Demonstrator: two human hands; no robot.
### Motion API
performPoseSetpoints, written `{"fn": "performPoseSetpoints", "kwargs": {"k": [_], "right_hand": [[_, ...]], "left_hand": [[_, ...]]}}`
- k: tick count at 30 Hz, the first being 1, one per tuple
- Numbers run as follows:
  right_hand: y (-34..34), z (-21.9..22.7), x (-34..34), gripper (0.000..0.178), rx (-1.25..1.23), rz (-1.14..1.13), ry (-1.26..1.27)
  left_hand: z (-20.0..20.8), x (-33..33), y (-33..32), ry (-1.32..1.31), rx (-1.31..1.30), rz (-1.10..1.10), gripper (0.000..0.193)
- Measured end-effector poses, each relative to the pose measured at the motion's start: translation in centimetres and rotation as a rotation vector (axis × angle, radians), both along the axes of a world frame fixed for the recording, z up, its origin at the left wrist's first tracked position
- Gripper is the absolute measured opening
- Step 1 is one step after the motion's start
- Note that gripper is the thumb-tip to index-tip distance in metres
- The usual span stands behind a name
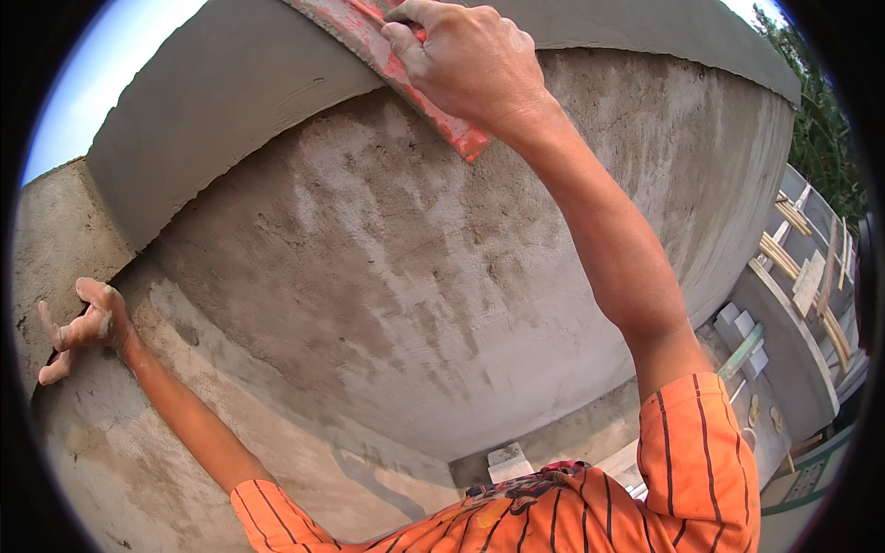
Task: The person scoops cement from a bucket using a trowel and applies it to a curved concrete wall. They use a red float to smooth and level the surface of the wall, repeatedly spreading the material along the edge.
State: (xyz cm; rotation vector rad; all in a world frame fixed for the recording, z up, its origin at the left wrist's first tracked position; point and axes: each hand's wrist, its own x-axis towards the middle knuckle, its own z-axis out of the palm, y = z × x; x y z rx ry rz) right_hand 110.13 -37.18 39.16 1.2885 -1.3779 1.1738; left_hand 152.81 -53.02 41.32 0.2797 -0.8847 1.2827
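Note:
Up at the top of the wall, my right hand (475, 60) is closed around the handle of a long red plastering float (447, 124). The float is smeared with grey mortar and lies slanted across the lower edge of a smooth grey plaster band (240, 78). Below that band is rougher, stained wall (415, 267) with streaks of pale grey. Off to the left, my left hand (88, 327) has its fingers spread against the side wall, by a ledge edge under the rough concrete (60, 230). It holds nothing that I can see.
Low down near the wall's foot sits a pale block (507, 463). To the right are wooden planks (811, 281), a green bar (740, 350) over pale blocks, a curved low wall (784, 323) and a pair of sandals (776, 420). Trees (816, 138) stand beyond.

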Motion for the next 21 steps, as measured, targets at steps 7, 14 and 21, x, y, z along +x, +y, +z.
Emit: {"fn": "performPoseSetpoints", "kwargs": {"k": [7, 14, 21], "right_hand": [[3.1, -1.7, -4.1, 0.033, -0.04, 0.064, -0.335], [0.5, -7.1, -3.2, 0.034, -0.082, -0.042, -0.138], [0.7, 0.6, 0.6, 0.033, 0.04, 0.046, -0.246]], "left_hand": [[-1.0, -0.6, 0.4, 0.106, 0.103, -0.027, 0.06], [-0.7, 0.8, 0.5, 0.007, 0.117, 0.063, 0.057], [0.7, 0.9, -0.9, -0.004, 0.067, 0.112, 0.057]]}}
